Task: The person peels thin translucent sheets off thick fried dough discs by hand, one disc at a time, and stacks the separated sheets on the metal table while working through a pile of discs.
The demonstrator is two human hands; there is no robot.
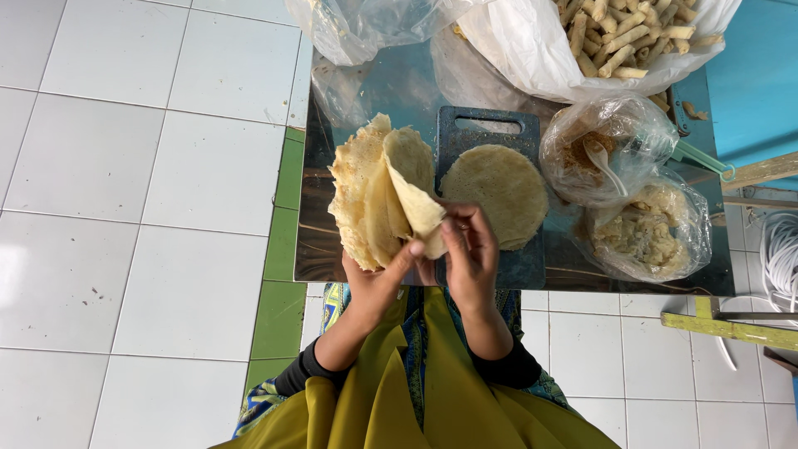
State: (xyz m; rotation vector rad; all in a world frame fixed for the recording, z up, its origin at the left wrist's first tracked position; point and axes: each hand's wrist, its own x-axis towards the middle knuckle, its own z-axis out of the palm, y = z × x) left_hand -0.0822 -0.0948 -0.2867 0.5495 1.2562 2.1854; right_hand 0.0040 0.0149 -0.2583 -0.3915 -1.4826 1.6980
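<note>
In the head view, a stack of thin round wrappers [370, 195] is held up over the near left part of a low metal-topped table [314, 212]. The left hand [374, 278] is raised from below with the palm turned up; its fingers are closed around the lower edge of the stack, and the thumb is laid across the front. The right hand [467, 249] is brought in from the right with the back of the hand towards the camera. Its fingertips are pinched on the edge of one wrapper sheet [411, 187], which is peeled away from the rest and folded forward, so both hands are grasping and neither is released. Both forearms are covered by dark sleeves and rise from a yellow-green apron [416, 391].

Just beside the right hand, another single round wrapper [497, 189] is laid flat on a dark cutting board [486, 129], apart from the held stack. To the right, a plastic bag of brown filling [603, 145] with a white spoon [603, 162] in it is seen, and nearer, a bag of pale mashed filling [648, 233]. At the top, a large white bag of finished rolls [619, 33] is cut off by the frame edge.

The left palm is hidden behind the stack, and the number of sheets in it cannot be made out. The near edge of the cutting board is covered by the right hand. The bag contents are blurred by the plastic.
</note>
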